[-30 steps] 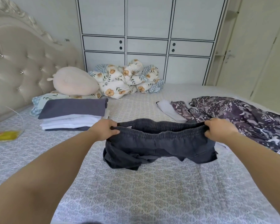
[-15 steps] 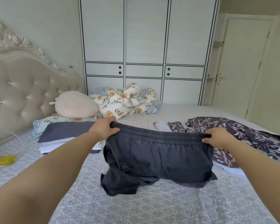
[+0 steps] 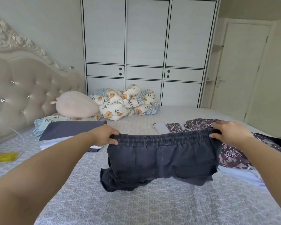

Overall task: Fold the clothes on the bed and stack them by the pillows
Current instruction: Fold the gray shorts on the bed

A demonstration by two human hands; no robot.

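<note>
- Head view: the left hand grips the left end of the elastic waistband of the dark grey shorts, with the thumb in front and the fingers curled behind the band.
- The right hand pinches the right end of the same waistband; its fingers are bent over the top edge and nothing else is in it.
- The shorts hang between the two hands above the bed. The waistband is pulled almost straight, so the long axis of the garment runs from left to right, across the person.
- The right leg of the shorts seems to hang free, while the lower left hem is bunched and looks to be touching the bed cover.
- Both hands are about equally far from the body, so I judge that neither has an advantage. The next move probably needs the shorts laid flat or one end brought over to the other.
- The folded stack, with a grey-blue piece on top, lies to the left, just behind the left hand, near the pillows at the headboard. The left hand is the nearer one to it.
- To the right lie the patterned purple clothes, not yet folded, and a pale garment beside them.
- A floral quilt is bundled at the far side.
</note>
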